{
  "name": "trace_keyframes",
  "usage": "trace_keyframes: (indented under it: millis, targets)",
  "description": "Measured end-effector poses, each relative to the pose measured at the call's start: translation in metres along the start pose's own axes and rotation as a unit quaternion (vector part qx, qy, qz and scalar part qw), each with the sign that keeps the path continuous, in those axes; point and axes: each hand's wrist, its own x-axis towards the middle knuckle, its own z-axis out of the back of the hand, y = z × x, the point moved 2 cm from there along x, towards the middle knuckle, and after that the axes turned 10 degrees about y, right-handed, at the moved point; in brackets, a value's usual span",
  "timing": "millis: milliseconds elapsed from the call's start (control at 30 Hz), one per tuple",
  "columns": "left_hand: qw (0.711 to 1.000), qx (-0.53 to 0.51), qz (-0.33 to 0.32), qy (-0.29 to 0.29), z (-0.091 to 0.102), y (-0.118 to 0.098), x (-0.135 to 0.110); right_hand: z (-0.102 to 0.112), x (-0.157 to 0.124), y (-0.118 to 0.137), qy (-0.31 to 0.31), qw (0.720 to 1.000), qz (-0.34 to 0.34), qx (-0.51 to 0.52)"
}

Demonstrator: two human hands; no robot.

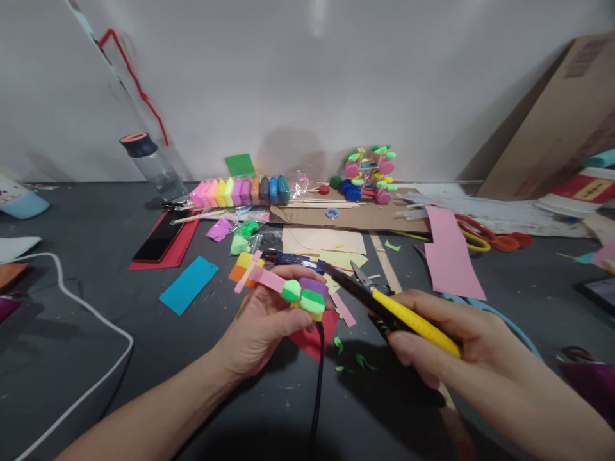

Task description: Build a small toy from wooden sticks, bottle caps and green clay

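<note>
In my left hand [262, 323] is a small craft model [270, 280], gripped at its near end between thumb and fingers. It has a flat pink strip, yellow and orange blocks at the far left end, and green, purple and yellow pieces near my thumb. My right hand [446, 320] is wrapped round a yellow and black utility knife [416, 321], whose dark tip points up and left toward the model, apart from it. Below the knife lie scissors [361, 275], a red paper piece [307, 339] and green scraps [364, 363].
Clay packs [240, 191] line the back beside a cardboard strip [312, 218] and a colourful stick model [369, 169]. A water bottle [158, 169], phone [163, 237] and blue card [188, 285] lie left. Pink paper [451, 256] is right. A black cable [319, 384] hangs below my left hand.
</note>
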Motion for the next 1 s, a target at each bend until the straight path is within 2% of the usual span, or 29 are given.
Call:
trace_keyframes:
  millis: [100,167,233,300,367,433,567,667,767,867,933,1000]
  targets:
    - [1.000,0.009,0.011,0.004,0.000,0.001,0.000,0.007,0.010,-0.009,-0.051,0.998,-0.016,-0.027]
    - [1.000,0.016,0.022,-0.003,0.001,0.003,-0.001,0.013,0.017,-0.020,-0.094,0.990,-0.022,-0.101]
    - [0.999,0.017,0.044,-0.008,0.001,0.005,0.000,0.021,0.024,-0.035,-0.146,0.964,-0.066,-0.210]
    - [0.998,0.016,0.062,-0.007,0.001,0.008,0.000,0.030,0.029,-0.050,-0.183,0.922,-0.134,-0.314]
    - [0.997,0.019,0.072,0.003,-0.001,0.010,0.000,0.037,0.035,-0.063,-0.199,0.899,-0.165,-0.353]
    - [0.996,0.027,0.081,0.021,-0.003,0.012,-0.001,0.042,0.041,-0.074,-0.201,0.888,-0.174,-0.375]
    - [0.994,0.038,0.089,0.045,-0.007,0.014,-0.004,0.043,0.056,-0.090,-0.203,0.884,-0.160,-0.389]
    - [0.995,0.042,0.079,0.039,-0.009,0.013,-0.005,0.041,0.065,-0.093,-0.209,0.898,-0.117,-0.370]
    - [0.995,0.046,0.068,0.051,-0.010,0.012,-0.005,0.036,0.061,-0.080,-0.228,0.915,-0.037,-0.331]
    - [0.996,0.043,0.052,0.064,-0.010,0.011,-0.006,0.022,0.044,-0.050,-0.232,0.932,0.082,-0.266]
    - [0.997,0.043,0.045,0.053,-0.009,0.011,-0.007,0.007,0.028,-0.026,-0.207,0.939,0.168,-0.219]
    - [0.997,0.046,0.042,0.037,-0.009,0.012,-0.008,-0.010,0.015,-0.005,-0.176,0.934,0.246,-0.192]
